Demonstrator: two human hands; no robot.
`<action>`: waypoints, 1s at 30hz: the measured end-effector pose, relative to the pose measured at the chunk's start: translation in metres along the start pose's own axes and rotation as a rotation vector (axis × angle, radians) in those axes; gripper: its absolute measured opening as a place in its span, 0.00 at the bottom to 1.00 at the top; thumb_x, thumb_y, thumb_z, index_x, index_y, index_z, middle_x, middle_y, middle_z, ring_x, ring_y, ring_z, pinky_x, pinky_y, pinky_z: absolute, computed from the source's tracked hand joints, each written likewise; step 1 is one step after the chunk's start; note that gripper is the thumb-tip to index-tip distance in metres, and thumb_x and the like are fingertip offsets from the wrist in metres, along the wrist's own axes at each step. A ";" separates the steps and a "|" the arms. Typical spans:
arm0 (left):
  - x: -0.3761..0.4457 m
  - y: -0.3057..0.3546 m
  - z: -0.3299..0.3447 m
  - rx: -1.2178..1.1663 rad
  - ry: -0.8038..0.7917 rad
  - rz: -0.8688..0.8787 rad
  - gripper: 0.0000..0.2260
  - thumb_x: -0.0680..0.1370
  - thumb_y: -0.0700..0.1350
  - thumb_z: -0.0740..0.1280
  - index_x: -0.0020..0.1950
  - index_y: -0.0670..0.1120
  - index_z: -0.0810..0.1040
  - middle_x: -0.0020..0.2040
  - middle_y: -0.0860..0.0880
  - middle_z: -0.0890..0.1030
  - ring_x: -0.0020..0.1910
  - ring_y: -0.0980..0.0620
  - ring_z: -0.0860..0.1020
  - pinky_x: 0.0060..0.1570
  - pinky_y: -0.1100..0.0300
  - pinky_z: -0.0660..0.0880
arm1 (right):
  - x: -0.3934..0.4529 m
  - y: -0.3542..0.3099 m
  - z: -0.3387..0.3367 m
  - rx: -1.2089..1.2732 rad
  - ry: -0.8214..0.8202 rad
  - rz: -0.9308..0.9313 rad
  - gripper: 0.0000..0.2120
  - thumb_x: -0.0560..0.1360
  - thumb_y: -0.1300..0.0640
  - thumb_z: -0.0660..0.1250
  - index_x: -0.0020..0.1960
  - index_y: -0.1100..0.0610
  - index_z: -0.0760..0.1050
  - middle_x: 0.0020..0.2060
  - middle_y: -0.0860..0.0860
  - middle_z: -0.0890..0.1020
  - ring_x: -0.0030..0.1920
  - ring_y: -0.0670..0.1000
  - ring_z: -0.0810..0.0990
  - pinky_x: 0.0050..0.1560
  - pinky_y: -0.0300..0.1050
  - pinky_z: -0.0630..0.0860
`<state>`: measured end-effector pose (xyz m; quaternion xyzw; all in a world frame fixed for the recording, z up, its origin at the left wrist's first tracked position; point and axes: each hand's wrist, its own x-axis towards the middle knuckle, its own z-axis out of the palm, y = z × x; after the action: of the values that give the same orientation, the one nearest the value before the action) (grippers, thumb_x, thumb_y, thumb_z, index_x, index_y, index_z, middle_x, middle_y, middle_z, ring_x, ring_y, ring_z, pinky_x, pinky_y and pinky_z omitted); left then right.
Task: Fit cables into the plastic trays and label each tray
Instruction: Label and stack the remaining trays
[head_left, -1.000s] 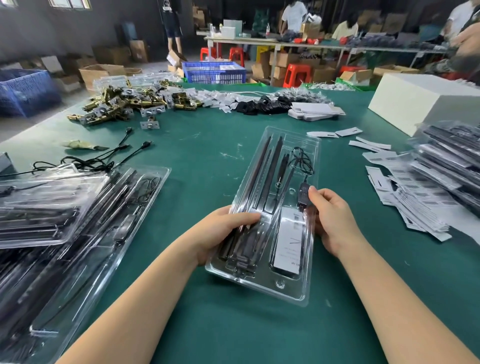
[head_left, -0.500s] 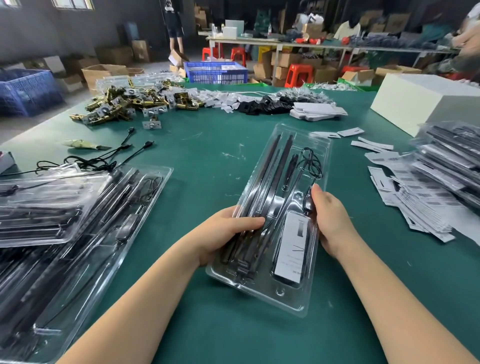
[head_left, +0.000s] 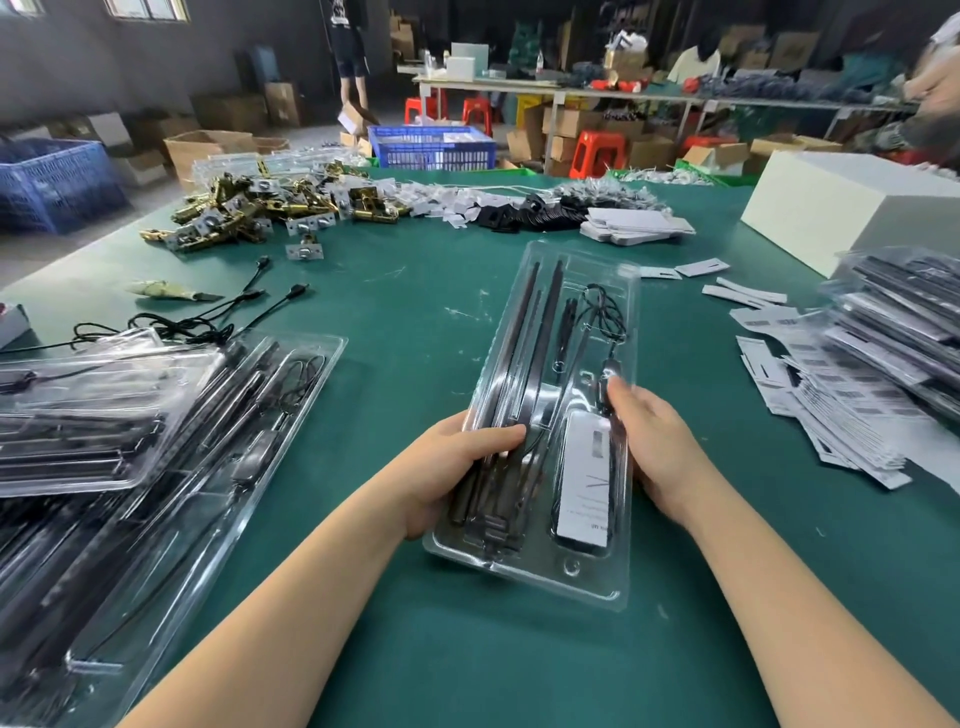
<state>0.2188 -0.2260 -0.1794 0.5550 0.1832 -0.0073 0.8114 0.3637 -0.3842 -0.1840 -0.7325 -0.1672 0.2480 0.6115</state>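
Observation:
A clear plastic tray (head_left: 582, 577) lies lengthwise on the green table in front of me. It holds long black strips (head_left: 524, 338), a thin black cable (head_left: 602, 317) and a black unit with a white label (head_left: 584, 483). My left hand (head_left: 452, 462) grips the tray's left edge, thumb on top over the strips. My right hand (head_left: 654, 441) holds the right edge, its thumb pressing the cable's inline piece into its slot.
Filled trays (head_left: 130, 441) are stacked at the left, with loose black cables (head_left: 208, 317) behind them. Barcode labels (head_left: 841, 410) and more packed trays (head_left: 909, 322) lie at the right. Brass hardware (head_left: 249, 208), a white box (head_left: 841, 213) and people stand farther back.
The tray has turned slightly, its far end swinging right. My right thumb has slid along the cable part near the tray's right edge. The left hand keeps its grip.

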 end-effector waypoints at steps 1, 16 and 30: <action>0.000 0.000 0.000 -0.015 0.013 -0.009 0.09 0.78 0.43 0.68 0.56 0.43 0.78 0.46 0.42 0.84 0.40 0.45 0.83 0.38 0.52 0.81 | -0.002 -0.001 0.002 0.018 -0.018 0.009 0.17 0.80 0.43 0.59 0.54 0.55 0.78 0.46 0.53 0.86 0.47 0.53 0.85 0.55 0.54 0.77; 0.011 0.013 -0.013 -0.360 0.204 0.139 0.15 0.81 0.54 0.59 0.63 0.47 0.74 0.57 0.43 0.83 0.51 0.47 0.83 0.41 0.57 0.81 | -0.020 -0.125 -0.036 -0.525 0.387 -0.750 0.08 0.82 0.54 0.60 0.51 0.53 0.78 0.42 0.65 0.81 0.34 0.60 0.74 0.35 0.53 0.73; 0.012 0.027 -0.064 -0.557 0.528 0.258 0.27 0.80 0.61 0.56 0.77 0.53 0.59 0.73 0.40 0.67 0.61 0.41 0.75 0.45 0.50 0.78 | -0.004 -0.013 -0.044 -1.545 0.194 -1.441 0.28 0.68 0.74 0.59 0.64 0.57 0.79 0.37 0.53 0.84 0.33 0.54 0.82 0.30 0.45 0.80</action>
<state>0.2167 -0.1553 -0.1790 0.3148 0.3093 0.2874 0.8501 0.3860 -0.4196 -0.1653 -0.6669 -0.6246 -0.4063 -0.0065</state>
